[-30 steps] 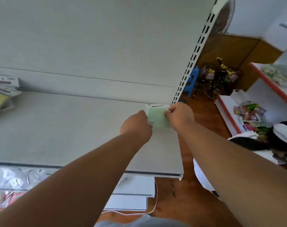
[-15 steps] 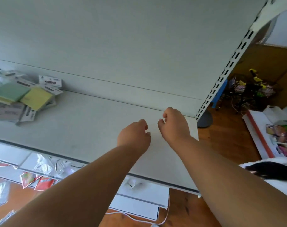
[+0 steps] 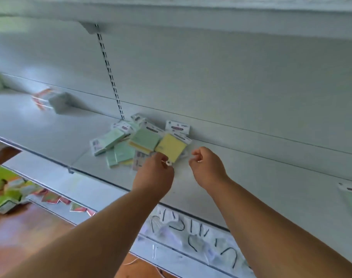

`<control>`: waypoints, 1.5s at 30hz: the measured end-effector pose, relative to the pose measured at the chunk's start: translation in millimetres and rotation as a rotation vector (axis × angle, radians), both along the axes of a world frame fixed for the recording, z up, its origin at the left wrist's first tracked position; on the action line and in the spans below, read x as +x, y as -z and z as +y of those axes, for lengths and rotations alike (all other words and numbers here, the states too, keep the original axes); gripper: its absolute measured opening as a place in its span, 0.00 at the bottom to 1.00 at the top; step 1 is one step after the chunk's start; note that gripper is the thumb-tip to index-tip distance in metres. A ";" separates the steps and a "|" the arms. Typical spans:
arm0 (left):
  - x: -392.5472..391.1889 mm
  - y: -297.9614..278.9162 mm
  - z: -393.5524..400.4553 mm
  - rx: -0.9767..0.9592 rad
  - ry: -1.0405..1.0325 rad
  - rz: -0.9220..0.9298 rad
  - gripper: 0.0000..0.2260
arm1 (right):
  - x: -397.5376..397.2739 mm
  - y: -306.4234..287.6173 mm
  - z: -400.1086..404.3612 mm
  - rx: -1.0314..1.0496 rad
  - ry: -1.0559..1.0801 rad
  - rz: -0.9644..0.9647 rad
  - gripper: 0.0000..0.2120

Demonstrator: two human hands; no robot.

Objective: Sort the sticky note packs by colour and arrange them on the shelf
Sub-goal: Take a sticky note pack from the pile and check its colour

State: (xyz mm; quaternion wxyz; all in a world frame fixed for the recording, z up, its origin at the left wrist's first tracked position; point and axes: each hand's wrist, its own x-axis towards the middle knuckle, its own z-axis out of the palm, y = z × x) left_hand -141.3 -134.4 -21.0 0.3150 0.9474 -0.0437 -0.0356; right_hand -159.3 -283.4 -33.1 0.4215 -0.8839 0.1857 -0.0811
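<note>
Both hands are hovering over the pale grey metal shelf (image 3: 241, 173). The left hand (image 3: 154, 175) is curling its grip at the near corner of the square yellow sticky note pack (image 3: 170, 147); whether the fingers are actually pinching it I cannot tell. The right hand (image 3: 206, 167) is hanging loosely curled, grasping nothing, just right of that pack. Beyond and left of the left grip, the jumbled heap of green and yellow sticky note packs (image 3: 129, 143) is lying against the shelf's back panel. Bare shelf is stretching right of the right grip to a pale green pack (image 3: 351, 197) at the frame's edge.
</note>
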 end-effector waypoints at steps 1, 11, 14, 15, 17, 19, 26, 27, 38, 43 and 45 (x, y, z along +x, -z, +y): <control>9.8 -0.2 10.2 0.008 0.056 0.010 0.16 | 13.3 -0.8 9.0 0.044 0.008 0.020 0.14; 55.2 10.3 18.6 0.179 0.391 0.098 0.22 | 89.1 12.7 23.6 0.371 0.301 0.081 0.17; 58.0 11.3 19.5 0.078 0.358 0.140 0.21 | 85.2 13.3 27.8 0.352 0.406 0.018 0.10; 58.3 11.1 19.1 0.013 0.313 0.135 0.19 | 82.0 12.5 26.1 0.323 0.412 -0.018 0.09; 56.5 12.0 14.7 -0.102 0.194 0.062 0.16 | 71.1 7.3 16.3 0.304 0.394 -0.082 0.08; 48.6 12.1 3.4 -0.197 0.133 0.019 0.14 | 50.3 0.7 -1.6 0.358 0.368 -0.139 0.08; -18.2 18.2 -80.0 -0.302 0.330 0.164 0.09 | -65.9 -11.4 -88.0 0.295 0.420 -0.136 0.07; -30.1 18.3 -95.7 -0.272 0.360 0.144 0.10 | -80.1 -10.1 -103.5 0.210 0.443 -0.118 0.07; -116.6 20.2 -274.4 0.032 0.408 0.062 0.13 | -158.9 1.9 -273.6 -0.313 0.358 0.094 0.07; -112.5 25.2 -297.0 0.155 0.335 0.031 0.09 | -140.9 13.6 -292.8 -0.289 0.304 0.150 0.06; -109.9 28.8 -298.0 0.220 0.345 -0.008 0.10 | -133.8 18.3 -292.7 -0.315 0.294 0.173 0.08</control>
